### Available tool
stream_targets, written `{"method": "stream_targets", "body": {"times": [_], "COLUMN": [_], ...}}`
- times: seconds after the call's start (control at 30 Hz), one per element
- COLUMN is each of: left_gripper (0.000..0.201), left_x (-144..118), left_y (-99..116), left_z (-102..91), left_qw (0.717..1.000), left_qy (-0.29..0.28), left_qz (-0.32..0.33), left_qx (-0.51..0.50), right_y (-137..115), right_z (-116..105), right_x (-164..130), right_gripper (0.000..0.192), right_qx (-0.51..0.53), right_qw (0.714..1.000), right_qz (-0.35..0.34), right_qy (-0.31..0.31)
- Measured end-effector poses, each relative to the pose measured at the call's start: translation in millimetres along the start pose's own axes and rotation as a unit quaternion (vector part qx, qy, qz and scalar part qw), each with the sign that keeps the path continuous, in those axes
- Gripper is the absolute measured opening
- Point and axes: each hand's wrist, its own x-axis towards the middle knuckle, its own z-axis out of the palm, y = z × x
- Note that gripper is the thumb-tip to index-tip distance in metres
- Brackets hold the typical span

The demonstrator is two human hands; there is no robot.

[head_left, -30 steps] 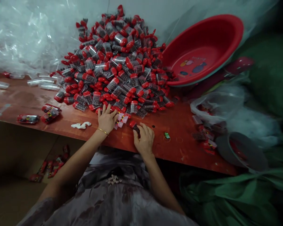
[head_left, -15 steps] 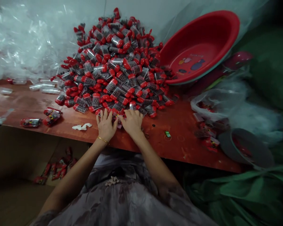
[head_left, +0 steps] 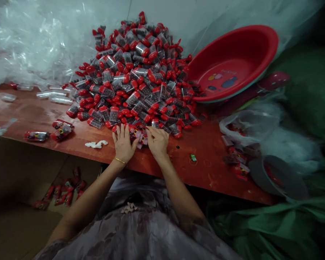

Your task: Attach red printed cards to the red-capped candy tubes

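Observation:
My left hand [head_left: 124, 145] lies open at the front of the pile, its fingers stretched forward and the thumb apart. Beside it on the table is a small heap of red printed packaging pieces [head_left: 139, 134] with black, yellow and pinkish parts. At the right side of this heap my right hand [head_left: 158, 143] is closed, thumb and fingers pinched together; whatever they hold is too small to make out. Just beyond both hands rises a big pile of clear tubes [head_left: 135, 103] with red caps and dark beads inside.
A red basin [head_left: 233, 61] leans at the pile's right. Clear empty tubes [head_left: 61, 99] and wrapped packs [head_left: 36, 135] lie left. Below the table edge, a cardboard box [head_left: 16, 173] holds several red packs [head_left: 67, 189]. A plastic bag [head_left: 249, 122] and grey bowl [head_left: 278, 177] stand right.
My right hand has shifted right, away from my left, and its fingers have curled into a pinch. More of the red printed pieces shows between the hands. The view has shifted slightly.

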Motion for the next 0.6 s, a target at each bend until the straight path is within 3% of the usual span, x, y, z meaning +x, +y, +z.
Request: {"method": "stream_targets", "body": {"times": [0.1,0.2,0.37,0.43,0.5,0.6], "left_gripper": [0.059,0.04,0.032,0.03,0.031,0.031], "left_x": [2.8,7.2,11.1,11.4,13.0,20.3], "left_y": [5.1,14.9,27.4,26.9,23.7,16.3], "left_z": [-11.8,-17.2,-16.9,-16.8,-15.9,-11.8], "left_qw": [0.997,0.974,0.868,0.849,0.869,0.932], "left_qy": [0.037,0.025,-0.03,-0.039,-0.036,-0.022], "left_qz": [0.016,-0.011,-0.145,-0.156,-0.16,-0.144], "left_qx": [-0.071,-0.225,-0.475,-0.504,-0.467,-0.333], "right_y": [2.1,-1.6,-14.2,-16.1,-14.8,-7.4], "right_z": [-0.7,-0.7,-6.2,-7.3,-6.4,-3.0], "right_x": [-1.7,-4.8,-17.7,-22.4,-23.5,-18.0], "right_gripper": [0.031,0.035,0.031,0.034,0.037,0.034], "right_qx": [0.118,0.198,0.242,0.242,0.235,0.229], "right_qw": [0.992,0.977,0.967,0.966,0.967,0.97], "right_qz": [0.038,0.076,0.084,0.094,0.093,0.079], "right_qy": [0.012,0.0,-0.01,-0.018,-0.017,0.008]}}
